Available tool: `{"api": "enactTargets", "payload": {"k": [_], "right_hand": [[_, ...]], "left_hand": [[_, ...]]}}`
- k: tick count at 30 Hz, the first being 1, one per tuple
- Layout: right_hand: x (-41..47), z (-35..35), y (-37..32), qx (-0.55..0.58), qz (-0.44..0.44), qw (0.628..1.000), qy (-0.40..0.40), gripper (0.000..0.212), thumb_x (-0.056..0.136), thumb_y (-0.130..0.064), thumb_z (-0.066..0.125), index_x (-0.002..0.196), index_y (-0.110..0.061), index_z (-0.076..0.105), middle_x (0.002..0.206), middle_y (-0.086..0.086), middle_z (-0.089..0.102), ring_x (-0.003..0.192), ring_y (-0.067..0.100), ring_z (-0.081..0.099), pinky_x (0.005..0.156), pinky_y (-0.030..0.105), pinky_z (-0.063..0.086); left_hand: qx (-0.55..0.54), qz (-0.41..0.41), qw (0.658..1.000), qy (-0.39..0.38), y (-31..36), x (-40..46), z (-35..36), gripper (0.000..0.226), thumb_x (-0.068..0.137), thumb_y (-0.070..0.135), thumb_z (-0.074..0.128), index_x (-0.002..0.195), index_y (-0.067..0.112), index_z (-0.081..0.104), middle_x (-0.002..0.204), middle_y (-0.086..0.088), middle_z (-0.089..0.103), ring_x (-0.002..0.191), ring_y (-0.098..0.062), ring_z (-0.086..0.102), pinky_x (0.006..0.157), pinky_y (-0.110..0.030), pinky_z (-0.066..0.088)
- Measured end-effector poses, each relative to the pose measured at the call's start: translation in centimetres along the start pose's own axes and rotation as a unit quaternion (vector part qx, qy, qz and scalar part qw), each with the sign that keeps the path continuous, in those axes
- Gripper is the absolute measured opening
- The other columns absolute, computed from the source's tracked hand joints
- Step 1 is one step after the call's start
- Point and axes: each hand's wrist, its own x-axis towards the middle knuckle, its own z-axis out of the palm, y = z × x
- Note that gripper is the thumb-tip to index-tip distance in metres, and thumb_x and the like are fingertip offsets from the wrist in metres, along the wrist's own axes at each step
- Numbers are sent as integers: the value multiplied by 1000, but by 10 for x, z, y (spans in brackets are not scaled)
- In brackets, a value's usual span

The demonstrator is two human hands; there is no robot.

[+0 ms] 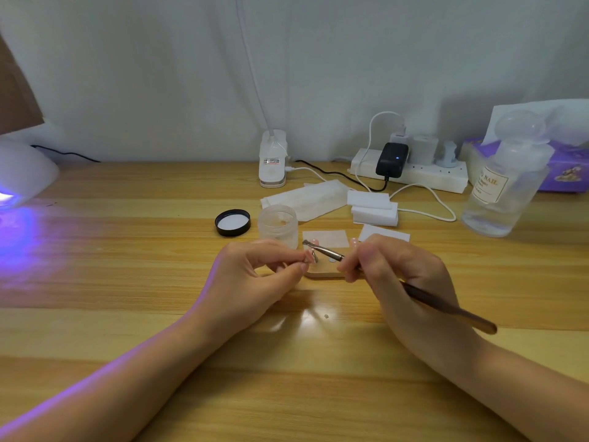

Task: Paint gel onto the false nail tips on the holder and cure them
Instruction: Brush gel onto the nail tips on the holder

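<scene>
My left hand [255, 275] pinches a small stand with a pink false nail tip [309, 256] between thumb and forefinger, just above a tan wooden holder base [325, 273]. My right hand [404, 275] grips a brown-handled gel brush [446, 306]; its metal ferrule and flat bristles [307, 243] reach left over the nail tip. Other pink tips [353, 241] peek out behind my right fingers. An open clear jar [277, 225] stands behind my left hand, its black lid [232, 222] beside it. The white curing lamp [22, 177] glows violet at the far left.
White wipes and foam blocks [374, 207] lie behind the holder. A power strip [411, 173] with plugs and trailing cables runs along the wall, beside a clip lamp base [272, 159]. A clear liquid bottle [506, 183] and purple tissue box [564, 167] stand at right.
</scene>
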Motion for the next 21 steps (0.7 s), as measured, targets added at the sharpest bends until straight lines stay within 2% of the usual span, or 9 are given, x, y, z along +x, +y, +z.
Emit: {"api": "enactTargets", "payload": {"k": [3, 6, 8, 15, 18, 21], "right_hand": [[-1, -1, 0, 20, 11, 1000, -10, 35, 88, -35, 38, 67, -22, 62, 55, -9, 54, 54, 0, 54, 54, 6, 34], [-4, -3, 1, 81, 26, 996, 12, 42, 87, -35, 36, 57, -18, 61, 48, 6, 52, 46, -2, 49, 50, 4, 32], [-5, -4, 1, 103, 30, 994, 21, 44, 87, -35, 35, 55, -19, 59, 50, 9, 53, 45, -1, 48, 49, 5, 33], [-1, 0, -1, 27, -7, 1000, -13, 34, 90, -28, 37, 68, -21, 62, 54, -20, 49, 53, -5, 53, 54, 2, 32], [-2, -1, 0, 45, 0, 999, -4, 39, 90, -29, 36, 64, -17, 63, 53, -11, 53, 51, -5, 52, 53, 2, 33], [-4, -3, 1, 90, 35, 995, 20, 46, 88, -36, 34, 56, -16, 62, 46, 0, 52, 47, -2, 49, 50, 4, 32]], "left_hand": [[10, -8, 1000, 4, 1, 0, 0, 21, 75, 8, 71, 80, 28, 74, 72, 13, 70, 66, -2, 58, 54, -14, 49], [17, -4, 1000, 4, 3, 0, 1, 24, 76, 6, 71, 78, 30, 73, 67, 19, 67, 64, 4, 55, 53, -11, 47], [18, -2, 1000, 4, 5, -1, 0, 25, 76, 5, 71, 78, 30, 72, 65, 22, 66, 63, 6, 54, 53, -9, 46], [18, -15, 1000, 13, 5, -1, 1, 27, 74, 9, 71, 71, 36, 72, 64, 17, 66, 61, 2, 51, 52, -15, 47], [17, -17, 1000, 10, 6, -1, 0, 29, 74, 9, 71, 71, 37, 73, 63, 14, 65, 62, -2, 51, 53, -18, 47], [27, -10, 1000, 4, 7, -2, 0, 28, 76, 8, 71, 74, 36, 72, 62, 19, 65, 60, 3, 50, 51, -12, 46]]}}
